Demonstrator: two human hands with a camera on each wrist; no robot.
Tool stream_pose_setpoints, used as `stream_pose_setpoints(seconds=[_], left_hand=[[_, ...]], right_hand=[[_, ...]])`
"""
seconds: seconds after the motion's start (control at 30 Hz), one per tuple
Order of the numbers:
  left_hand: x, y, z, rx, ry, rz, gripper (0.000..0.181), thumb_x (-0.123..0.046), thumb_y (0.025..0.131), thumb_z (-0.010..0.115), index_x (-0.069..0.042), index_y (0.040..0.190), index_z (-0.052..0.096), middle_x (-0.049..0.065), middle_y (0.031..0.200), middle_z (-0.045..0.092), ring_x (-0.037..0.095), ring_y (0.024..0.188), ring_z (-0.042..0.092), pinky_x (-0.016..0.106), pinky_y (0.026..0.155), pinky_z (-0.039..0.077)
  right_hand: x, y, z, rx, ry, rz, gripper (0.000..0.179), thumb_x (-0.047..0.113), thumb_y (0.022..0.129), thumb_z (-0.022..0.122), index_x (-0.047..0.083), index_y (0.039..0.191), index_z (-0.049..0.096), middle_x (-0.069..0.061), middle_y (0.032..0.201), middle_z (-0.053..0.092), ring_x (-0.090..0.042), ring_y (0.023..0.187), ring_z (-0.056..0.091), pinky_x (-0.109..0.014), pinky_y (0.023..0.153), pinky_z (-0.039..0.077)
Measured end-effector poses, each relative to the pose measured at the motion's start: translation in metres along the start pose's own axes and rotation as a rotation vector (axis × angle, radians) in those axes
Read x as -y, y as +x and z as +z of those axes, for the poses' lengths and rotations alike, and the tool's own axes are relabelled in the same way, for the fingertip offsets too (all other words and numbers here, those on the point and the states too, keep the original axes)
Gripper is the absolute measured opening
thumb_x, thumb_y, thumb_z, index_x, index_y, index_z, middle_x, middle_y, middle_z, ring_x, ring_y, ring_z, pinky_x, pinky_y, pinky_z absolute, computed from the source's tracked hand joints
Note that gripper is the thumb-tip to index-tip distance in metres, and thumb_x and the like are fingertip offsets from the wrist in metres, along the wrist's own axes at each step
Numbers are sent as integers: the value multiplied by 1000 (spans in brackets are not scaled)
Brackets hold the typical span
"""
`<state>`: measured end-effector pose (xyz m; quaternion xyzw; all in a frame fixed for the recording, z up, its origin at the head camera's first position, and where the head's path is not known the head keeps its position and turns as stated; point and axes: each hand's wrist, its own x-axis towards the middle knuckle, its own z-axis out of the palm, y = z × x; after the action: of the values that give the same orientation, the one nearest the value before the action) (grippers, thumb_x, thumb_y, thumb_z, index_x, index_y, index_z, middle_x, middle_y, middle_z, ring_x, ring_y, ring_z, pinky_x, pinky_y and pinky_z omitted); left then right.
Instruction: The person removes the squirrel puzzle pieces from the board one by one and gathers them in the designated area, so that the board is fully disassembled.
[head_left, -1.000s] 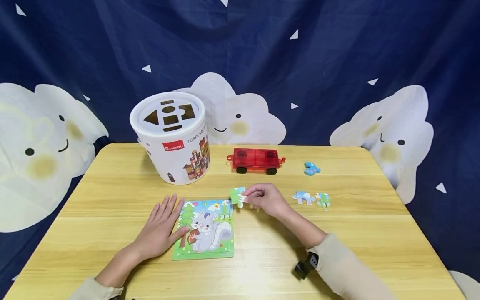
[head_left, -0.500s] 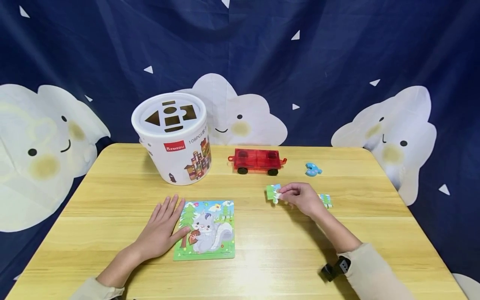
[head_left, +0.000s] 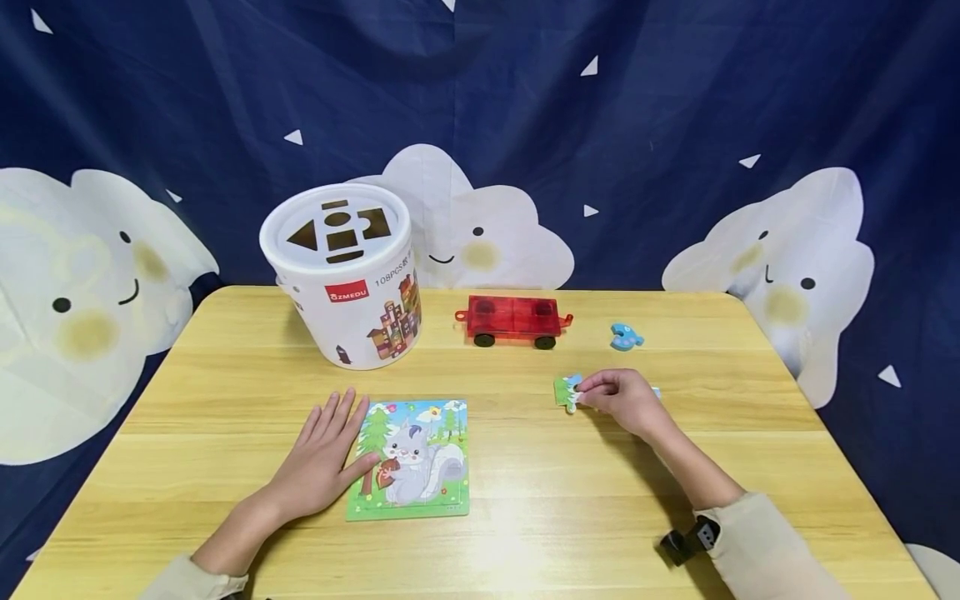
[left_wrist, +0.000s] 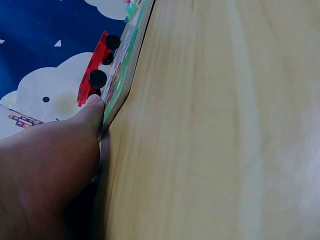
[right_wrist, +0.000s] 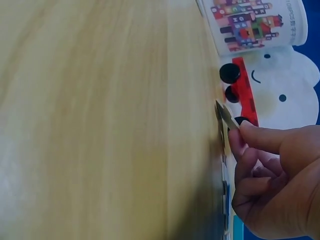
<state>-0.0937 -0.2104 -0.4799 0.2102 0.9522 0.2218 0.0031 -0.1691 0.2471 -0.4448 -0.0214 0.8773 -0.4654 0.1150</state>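
My right hand (head_left: 621, 400) pinches a green and blue puzzle piece (head_left: 564, 392) between thumb and fingers, low over the right half of the table. In the right wrist view the puzzle piece (right_wrist: 227, 116) shows edge-on, tilted close to the wood. Other puzzle pieces (head_left: 657, 392) lie mostly hidden behind this hand. My left hand (head_left: 318, 462) lies flat with spread fingers, its thumb over the left edge of a squirrel puzzle board (head_left: 427, 462). From the left wrist, the thumb of the left hand (left_wrist: 55, 160) overlaps the edge of the puzzle board (left_wrist: 122, 82).
A white bucket (head_left: 352, 317) with shape holes in its lid stands at the back left. Right of it are a red toy wagon (head_left: 512, 319) and a small blue toy piece (head_left: 624, 337). A dark blue cloud-patterned curtain (head_left: 517, 100) hangs behind the table (head_left: 247, 367).
My right hand has carried the puzzle piece rightward, away from the squirrel board and down toward the other pieces, which it now mostly covers. My left hand has stayed in place.
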Motion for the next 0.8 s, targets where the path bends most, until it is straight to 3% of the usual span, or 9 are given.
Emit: stream_pose_setpoints(seconds=[0.23,0.6,0.8], left_hand=[[-4,0,-6,60,7,-44,79,-43,104,55,1,161,22,27,167,10,47,153,5,55,124,-2],[-1,0,-2,29,7,-9,79,-42,103,56,3,160,24,29,166,12,48,152,7,51,125,-5],[3,0,0,1,-18,26,79,-41,103,58,3,160,24,30,165,15,50,152,8,48,125,-9]], right_hand=[[-1,2,3,-19,-47,-32,10,7,92,74,-1,98,75,-5,82,70,-16,72,57,-22,59,47],[6,3,8,-12,-42,-24,10,6,92,73,1,101,73,-5,82,66,-18,68,54,-24,55,45],[16,4,21,37,-24,-81,10,5,93,72,-1,101,73,-6,83,68,-18,68,56,-23,55,45]])
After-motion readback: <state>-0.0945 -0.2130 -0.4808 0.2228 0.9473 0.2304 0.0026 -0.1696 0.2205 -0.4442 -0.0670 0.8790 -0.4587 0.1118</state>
